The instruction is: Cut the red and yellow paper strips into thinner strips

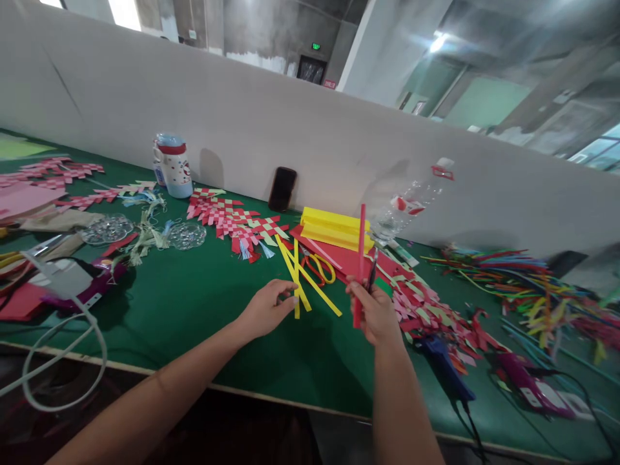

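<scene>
My left hand (265, 309) pinches a yellow paper strip (296, 284) that stands upright over the green table (203, 303), next to other loose yellow strips (314, 287). My right hand (375, 311) is closed around a long red paper strip (361, 248) held vertically, with a thin dark pen-like thing (372, 271) beside it in the same grip. Behind the hands lie orange-handled scissors (320, 268), red paper sheets (343, 258) and a yellow paper stack (334, 229).
Woven red-and-white paper mats (232, 223) lie at centre and on the right (426, 310). A capped jug (173, 165), a dark phone (282, 188) and a tipped clear bottle (411, 200) sit by the grey wall. Glue guns (443, 361) and cables lie near the front edge; coloured strips (527, 284) pile at right.
</scene>
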